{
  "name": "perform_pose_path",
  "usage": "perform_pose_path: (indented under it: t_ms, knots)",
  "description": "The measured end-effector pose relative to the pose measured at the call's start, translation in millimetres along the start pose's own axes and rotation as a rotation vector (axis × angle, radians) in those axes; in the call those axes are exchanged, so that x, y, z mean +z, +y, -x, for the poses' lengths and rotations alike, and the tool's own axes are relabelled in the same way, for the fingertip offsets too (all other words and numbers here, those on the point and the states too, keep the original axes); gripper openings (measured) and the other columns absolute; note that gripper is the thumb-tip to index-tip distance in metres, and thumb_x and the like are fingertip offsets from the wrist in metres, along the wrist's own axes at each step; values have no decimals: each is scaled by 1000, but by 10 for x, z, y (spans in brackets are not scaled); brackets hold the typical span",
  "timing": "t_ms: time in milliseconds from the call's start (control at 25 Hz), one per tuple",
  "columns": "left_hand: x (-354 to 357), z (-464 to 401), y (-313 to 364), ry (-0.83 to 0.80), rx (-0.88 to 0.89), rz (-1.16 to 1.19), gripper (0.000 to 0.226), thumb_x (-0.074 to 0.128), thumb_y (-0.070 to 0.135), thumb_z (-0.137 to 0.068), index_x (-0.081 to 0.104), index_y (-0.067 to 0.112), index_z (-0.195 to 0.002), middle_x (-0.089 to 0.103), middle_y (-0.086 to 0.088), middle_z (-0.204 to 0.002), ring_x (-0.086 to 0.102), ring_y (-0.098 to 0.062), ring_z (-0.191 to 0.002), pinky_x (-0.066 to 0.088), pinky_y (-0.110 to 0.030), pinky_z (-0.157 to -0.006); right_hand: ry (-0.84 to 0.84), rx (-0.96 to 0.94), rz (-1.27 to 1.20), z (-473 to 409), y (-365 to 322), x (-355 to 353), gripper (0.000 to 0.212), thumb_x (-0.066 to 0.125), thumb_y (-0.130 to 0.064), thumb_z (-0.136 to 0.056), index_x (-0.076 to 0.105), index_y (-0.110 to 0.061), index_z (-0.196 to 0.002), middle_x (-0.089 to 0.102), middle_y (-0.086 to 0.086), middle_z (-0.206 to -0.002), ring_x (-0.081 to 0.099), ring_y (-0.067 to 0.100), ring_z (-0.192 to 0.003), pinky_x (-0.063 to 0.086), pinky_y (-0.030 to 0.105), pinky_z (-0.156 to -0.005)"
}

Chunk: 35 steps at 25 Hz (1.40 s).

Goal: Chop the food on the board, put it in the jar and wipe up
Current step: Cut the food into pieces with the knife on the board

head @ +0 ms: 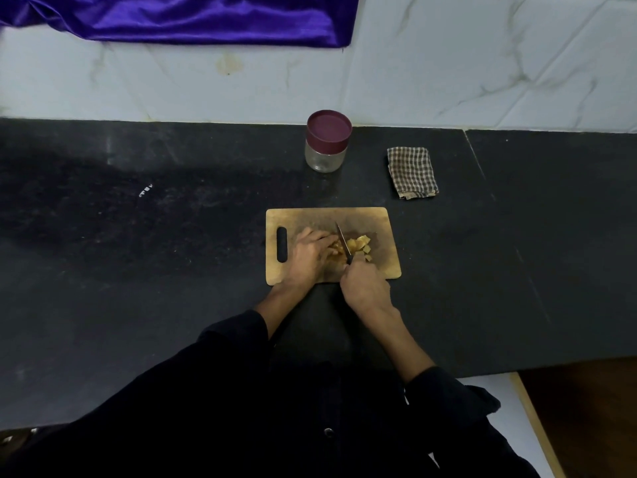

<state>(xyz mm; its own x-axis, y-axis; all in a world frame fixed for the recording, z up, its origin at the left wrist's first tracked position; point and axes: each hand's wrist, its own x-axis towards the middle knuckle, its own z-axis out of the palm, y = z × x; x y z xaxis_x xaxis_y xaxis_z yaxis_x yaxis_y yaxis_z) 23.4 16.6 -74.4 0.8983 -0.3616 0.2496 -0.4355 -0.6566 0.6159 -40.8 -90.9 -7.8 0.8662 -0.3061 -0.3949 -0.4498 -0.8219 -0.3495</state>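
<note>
Black stone counter [138,270] across the whole view, pale marbled tile wall [482,63] behind. Purple satin cloth [193,19] draped over the wall top-left. Dark sleeves [241,391] at bottom edge.

Wooden cutting board [375,219] flat on the counter, centre, slot handle at its left end. Worn dark patch mid-board.

Left hand [310,257] on the board, fingers curled, pinning the uncut piece of food [339,255] just left of the blade. Right hand [365,288] at the board's near edge, clenched round the knife [343,241] handle; blade angled away from the body, edge down into the food.

Checked brown-and-white cloth [412,172] folded, beyond the board's far-right corner, apart from it. Small tag at its near edge, text too small to read.

Jar [325,157] upright near the wall, beyond the board, left of the cloth; clear glass, maroon lid [329,127] on. No readable label.

Chopped pieces [360,244] yellowish, piled right of the blade, mid-board.

Small white mark [144,190] on the counter left of centre, unreadable.
</note>
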Motion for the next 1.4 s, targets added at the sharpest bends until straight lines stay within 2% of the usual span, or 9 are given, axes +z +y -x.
perform_pose_path:
  t_ms: [120,280,400,520,680,800,920,1160,1400]
  knots:
    - [7,9,-25,5,2,6,31,68,0,-81,68,4,-112,67,-12,-109,55,-29,-95,50,-41,-82,-3,12,15,-14,-15,-17,25,47,-26,-101,52,-10,-120,64,11,-109,63,26,-98,53,40,-80]
    - [-7,-10,-2,48,21,26,27,70,-6,-75,72,0,-101,70,-15,-101,61,-32,-87,52,-38,-78,0,33,33,-31,-74,-8,26,50,-23,-100,52,-8,-121,64,11,-108,64,26,-96,54,40,-81]
    - [-18,-1,8,65,77,7,28,73,-9,-70,72,-2,-96,71,-16,-96,63,-32,-82,53,-37,-76,11,16,71,-142,-160,-15,24,45,-20,-101,54,-7,-119,65,12,-112,64,27,-99,53,39,-80]
    - [-26,0,-1,39,66,-10,33,72,-11,-70,71,-1,-101,70,-15,-99,62,-31,-87,52,-39,-78,-15,45,87,-242,-258,-45,29,40,-19,-101,53,-4,-124,63,15,-118,62,31,-106,50,41,-82]
    - [22,-15,-22,80,67,-9,26,71,-7,-72,73,3,-96,71,-10,-92,60,-27,-77,53,-35,-73,9,-7,96,-152,-167,-12,25,41,-17,-102,50,-7,-122,64,14,-113,64,29,-102,51,39,-80]
    - [43,-15,-23,81,27,9,23,69,0,-74,73,1,-97,71,-11,-94,60,-29,-80,53,-40,-77,-14,2,74,44,47,89,21,39,-20,-104,46,-9,-121,66,13,-108,65,30,-99,47,40,-75]
    - [37,-6,-13,62,9,19,24,70,2,-76,72,2,-100,71,-11,-96,59,-28,-84,50,-37,-80,-91,15,40,111,175,80,19,35,-25,-105,46,-11,-114,63,14,-108,62,31,-100,41,40,-74]
    - [-4,4,-28,17,19,11,28,71,5,-79,70,3,-107,68,-10,-98,55,-28,-86,49,-38,-79,-109,-1,-57,-65,190,-77,28,40,-31,-104,55,-10,-116,62,9,-106,57,23,-93,46,38,-79]
    - [-43,35,-52,-68,46,-25,36,65,10,-85,63,3,-121,61,-13,-110,51,-29,-96,47,-39,-85,-76,-30,-88,-39,78,-41,27,41,-32,-104,55,-13,-116,63,8,-104,61,23,-96,52,46,-86]
